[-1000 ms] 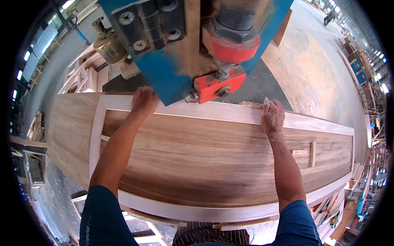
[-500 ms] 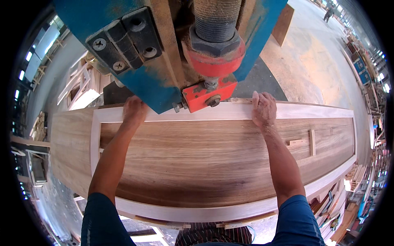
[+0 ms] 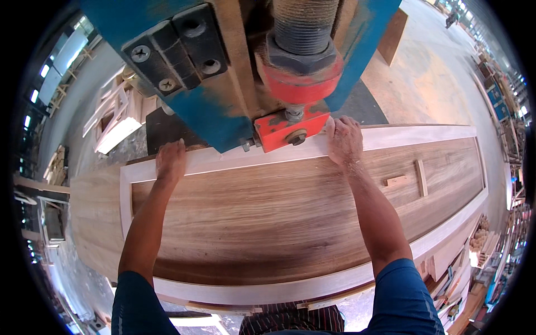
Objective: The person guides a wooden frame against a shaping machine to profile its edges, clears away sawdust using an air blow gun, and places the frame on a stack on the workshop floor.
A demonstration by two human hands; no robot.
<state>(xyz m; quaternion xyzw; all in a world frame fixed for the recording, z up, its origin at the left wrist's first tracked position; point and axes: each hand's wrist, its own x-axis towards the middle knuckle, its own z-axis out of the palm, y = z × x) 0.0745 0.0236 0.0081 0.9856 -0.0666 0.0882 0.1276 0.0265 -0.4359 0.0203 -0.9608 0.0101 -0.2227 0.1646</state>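
A long pale wooden frame (image 3: pixel 312 289) lies across a brown wood-grained board (image 3: pixel 251 223), which shows inside the frame and beyond its left end. My left hand (image 3: pixel 170 160) is closed over the far rail near the left corner, its fingers bent at the outer edge. Further right, my right hand (image 3: pixel 345 140) grips the same rail, close beside a red metal block (image 3: pixel 287 131). That block, with a large bolt, sits low on a blue machine (image 3: pixel 218 106) hanging over the rail between my hands. Most of my fingertips are hidden.
Two small wood strips, one short (image 3: pixel 396 181) and one longer (image 3: pixel 421 177), lie inside the frame at right. A dark machine surface (image 3: pixel 365 106) shows behind the rail. Wooden pieces (image 3: pixel 120 114) are stacked at far left, and more timber (image 3: pixel 446 268) at lower right.
The frame and board have swung, right end away from me and left end nearer. My left hand has come nearer and leftward; my right hand has shifted left, toward the red block.
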